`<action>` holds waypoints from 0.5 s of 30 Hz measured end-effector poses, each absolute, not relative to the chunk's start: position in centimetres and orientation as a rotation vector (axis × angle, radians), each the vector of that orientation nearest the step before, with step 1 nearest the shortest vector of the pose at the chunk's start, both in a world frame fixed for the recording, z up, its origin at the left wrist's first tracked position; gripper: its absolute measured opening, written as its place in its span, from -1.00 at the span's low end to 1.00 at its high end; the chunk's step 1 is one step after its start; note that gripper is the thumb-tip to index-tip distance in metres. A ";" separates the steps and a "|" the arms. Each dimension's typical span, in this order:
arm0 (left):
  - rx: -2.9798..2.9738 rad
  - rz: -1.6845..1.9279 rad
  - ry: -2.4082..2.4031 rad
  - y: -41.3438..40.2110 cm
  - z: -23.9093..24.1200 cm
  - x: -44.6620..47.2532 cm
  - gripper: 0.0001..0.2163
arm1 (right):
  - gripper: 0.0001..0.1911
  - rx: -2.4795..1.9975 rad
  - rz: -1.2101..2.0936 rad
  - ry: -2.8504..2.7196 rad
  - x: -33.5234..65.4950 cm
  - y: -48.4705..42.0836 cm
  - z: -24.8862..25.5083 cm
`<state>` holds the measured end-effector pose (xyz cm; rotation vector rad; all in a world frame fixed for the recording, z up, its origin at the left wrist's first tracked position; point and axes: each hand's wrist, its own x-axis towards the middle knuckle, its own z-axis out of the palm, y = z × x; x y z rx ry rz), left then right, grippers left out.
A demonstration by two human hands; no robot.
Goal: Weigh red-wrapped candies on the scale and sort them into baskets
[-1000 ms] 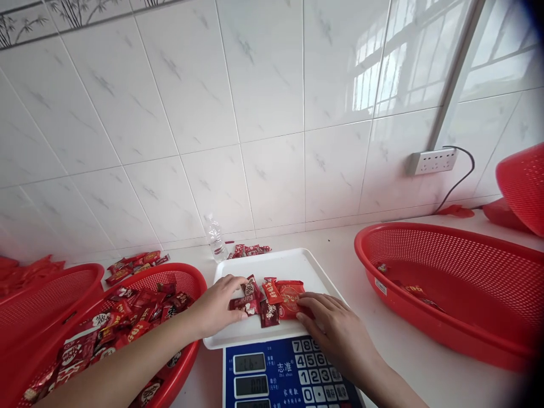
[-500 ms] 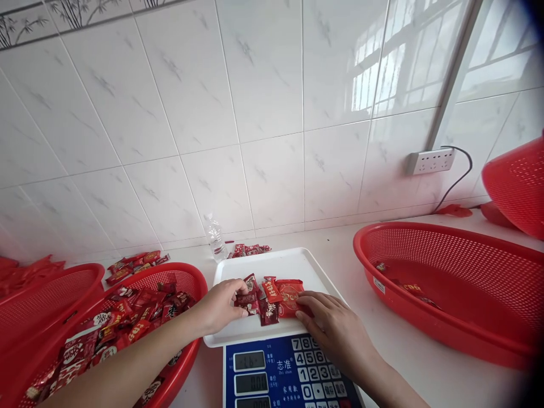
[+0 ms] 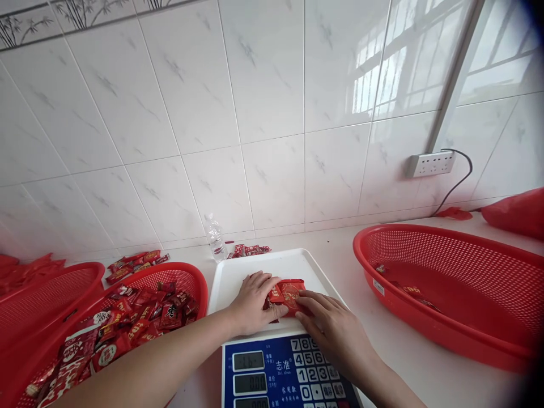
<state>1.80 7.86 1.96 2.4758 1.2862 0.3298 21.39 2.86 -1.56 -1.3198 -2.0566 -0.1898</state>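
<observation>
The step in hand seems to be gathering: at lower centre, the left hand [image 3: 254, 306] cups small glossy packets [image 3: 275, 293] on the smooth white scale tray [image 3: 289, 262]; the right hand's [image 3: 334, 330] curved fingers touch a squarish, crimped red packet [image 3: 291, 293]. Whether either grip is closed cannot be told; gentle inward pressure seems called for.

Left forearm [image 3: 148, 362] slanting up from the lower left, wrist over the near left corner of the tray [image 3: 263, 265], and there's the left hand [image 3: 254, 301], back uppermost, fingers arched forward, thumb stuck out to the right! Across by the near right corner, the right hand [image 3: 330, 322] leans inward, fingers gently bent, thumb spread below, right forearm [image 3: 389, 378] angling off lower right. Whether that left palm grips, hard to say from above.
</observation>
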 end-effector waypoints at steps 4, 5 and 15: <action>2.470 0.497 1.232 8.0 2.0 1.4 -0.44 | -0.77 -1.318 -0.202 -2.076 21.5 2.9 -1.5; 2.460 0.523 1.226 8.1 2.0 1.3 -0.46 | -0.77 -1.317 -0.203 -2.079 21.5 2.8 -1.5; 2.238 0.865 1.165 9.3 2.7 1.7 -0.73 | -0.76 -1.324 -0.188 -2.078 21.4 2.8 -1.2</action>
